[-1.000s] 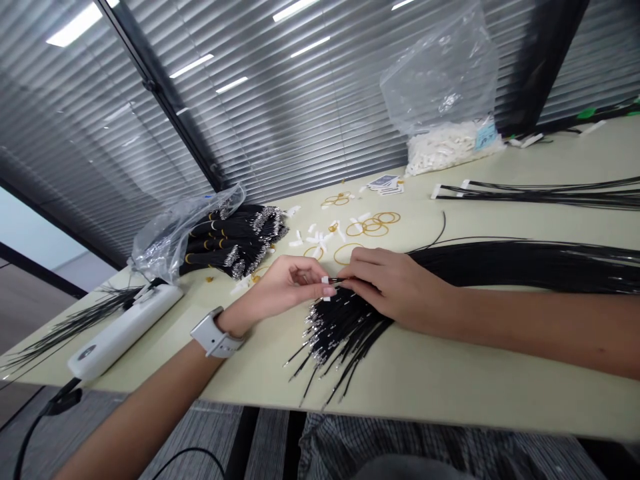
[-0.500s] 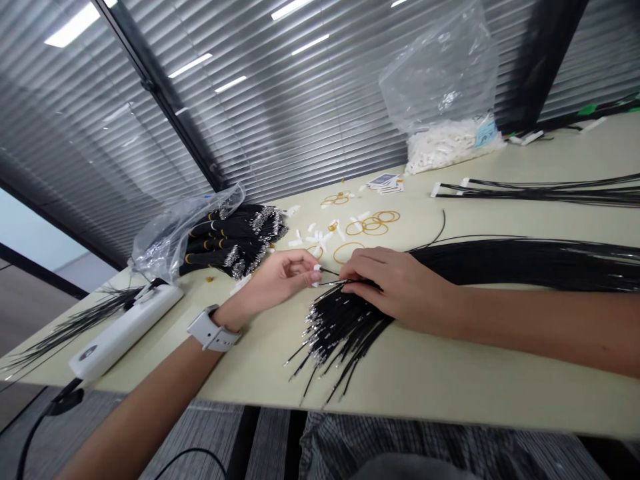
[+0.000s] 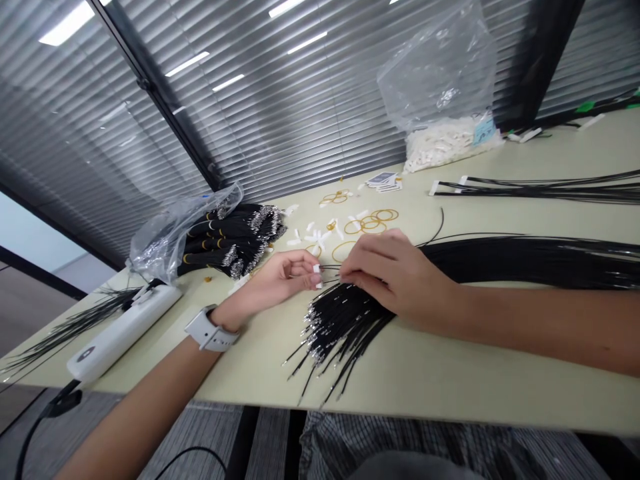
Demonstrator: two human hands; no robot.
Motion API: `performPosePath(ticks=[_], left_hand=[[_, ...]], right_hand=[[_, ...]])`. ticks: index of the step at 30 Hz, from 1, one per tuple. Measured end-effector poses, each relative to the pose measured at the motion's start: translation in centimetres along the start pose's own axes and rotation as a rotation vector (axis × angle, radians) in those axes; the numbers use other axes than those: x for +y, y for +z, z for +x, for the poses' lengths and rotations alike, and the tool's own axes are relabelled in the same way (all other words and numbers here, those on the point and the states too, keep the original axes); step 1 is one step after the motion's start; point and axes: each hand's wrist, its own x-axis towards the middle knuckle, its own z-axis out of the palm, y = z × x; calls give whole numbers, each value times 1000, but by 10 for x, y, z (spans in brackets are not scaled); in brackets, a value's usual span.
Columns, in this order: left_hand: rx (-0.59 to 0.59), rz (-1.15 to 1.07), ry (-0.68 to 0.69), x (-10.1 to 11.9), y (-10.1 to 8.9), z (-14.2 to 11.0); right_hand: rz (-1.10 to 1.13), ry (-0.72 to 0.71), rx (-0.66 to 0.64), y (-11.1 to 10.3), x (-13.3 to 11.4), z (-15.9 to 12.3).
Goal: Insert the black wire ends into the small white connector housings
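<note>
Two bare hands work just above a fanned bundle of thin black metal-tipped wires [image 3: 340,327] on a pale table [image 3: 450,393]. The left hand [image 3: 285,277], thumb and forefinger nearly closed, pinches a small white plastic connector [image 3: 317,276], while the right hand [image 3: 395,280] has arched up, fingers half-curled over a few wire ends, its grip unclear. Beyond that bundle, a clear plastic bag [image 3: 170,243] holds more black wires [image 3: 230,243], and past gold rubber bands [image 3: 373,220], another clear bag [image 3: 435,73] holds loose white connectors [image 3: 445,143].
</note>
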Motion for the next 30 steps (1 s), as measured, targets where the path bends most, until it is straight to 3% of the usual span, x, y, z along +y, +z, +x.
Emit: performPosePath(ticks=[5,13,30], left_hand=[[12,-9,-4,4,3,-1],[-43,28,56,5,8,-4],[-87,2,56,5,10,-5]], right_hand=[[14,23,-193,6,4,-2],[43,18,-101,8,4,-2],[81,27,-194,6,3,-2]])
